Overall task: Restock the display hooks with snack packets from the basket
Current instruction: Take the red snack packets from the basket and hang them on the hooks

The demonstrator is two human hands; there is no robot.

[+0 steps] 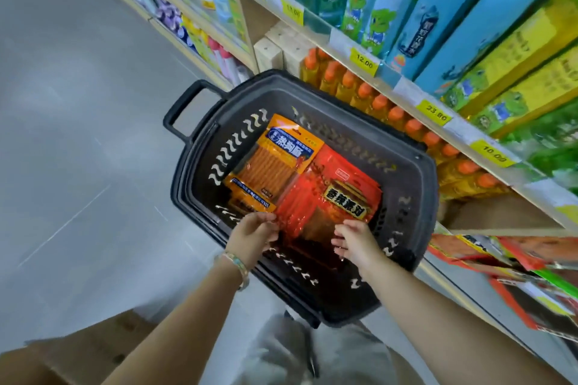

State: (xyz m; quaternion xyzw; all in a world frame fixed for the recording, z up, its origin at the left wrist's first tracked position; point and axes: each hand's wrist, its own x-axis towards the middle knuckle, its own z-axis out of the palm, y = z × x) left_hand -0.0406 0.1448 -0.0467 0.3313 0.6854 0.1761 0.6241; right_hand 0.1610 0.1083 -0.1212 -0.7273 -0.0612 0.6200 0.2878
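Nearest the camera, a cardboard box (78, 353) sits on the floor at the left, and both bare forearms reach forward and down into the basket (430, 197), which stands on the floor against the foot of the shelving. The left hand (255, 234), with a bracelet (237, 262) at its wrist, has its fingers curled onto the near-left corner of the red packets (331, 197). The right hand (353, 244) curls fingers and thumb round the near edge of the same stack. Both hands seem to be pinching it, not just resting on it, though motion blur hides how many packets they have taken up. The red stack lies flat in the near-right part of the basket. Beyond it to the left, partly overlapped by it, lie the orange packets (275, 159), also flat and untouched. The basket's handle (184, 109) sticks out at the far-left end. At the right edge, just past the basket, hanging packets (488, 262) of similar red and orange sorts mark the display, but they are too blurred to make out the hooks or any gaps. Farther off, a shelf carries a row of orange-capped bottles (375, 100), with yellow price tags (364, 61) and tall blue and yellow boxes above. I judge the restocking to be at an early stage. Two sorts of packet are in the basket, neither hand has lifted anything clear of it, and all the carrying and hanging is left to do.
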